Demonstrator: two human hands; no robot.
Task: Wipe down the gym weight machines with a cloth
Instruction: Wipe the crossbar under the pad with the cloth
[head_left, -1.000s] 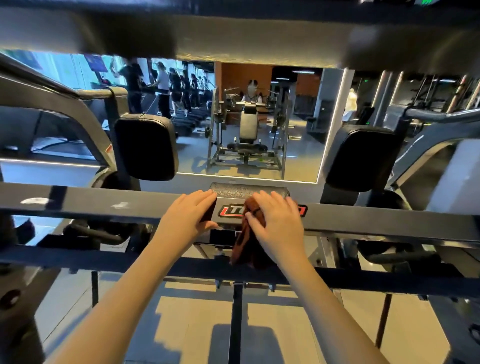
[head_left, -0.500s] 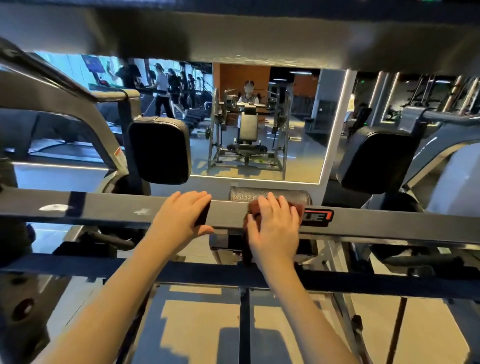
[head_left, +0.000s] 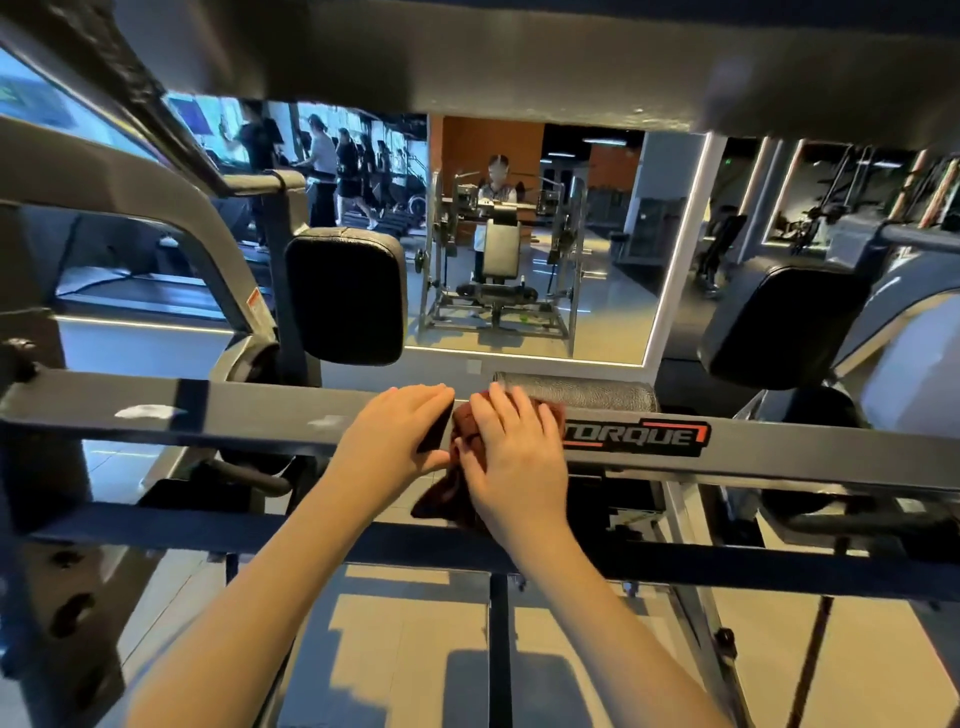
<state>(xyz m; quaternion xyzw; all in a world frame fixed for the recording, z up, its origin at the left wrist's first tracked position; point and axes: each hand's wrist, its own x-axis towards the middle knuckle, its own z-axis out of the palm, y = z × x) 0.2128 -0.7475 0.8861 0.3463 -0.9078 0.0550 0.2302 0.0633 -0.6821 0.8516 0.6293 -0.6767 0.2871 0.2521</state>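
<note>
Fingers flat, the right hand (head_left: 511, 460) presses the cloth (head_left: 460, 423), seemingly soft and best bunched under the palm, onto the crossbar (head_left: 234, 415); the left hand (head_left: 392, 441) rests flat alongside.

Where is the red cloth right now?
In the head view's middle, the cloth lies on the grey crossbar under the right hand, between the left hand and the TORQUE label.
</note>
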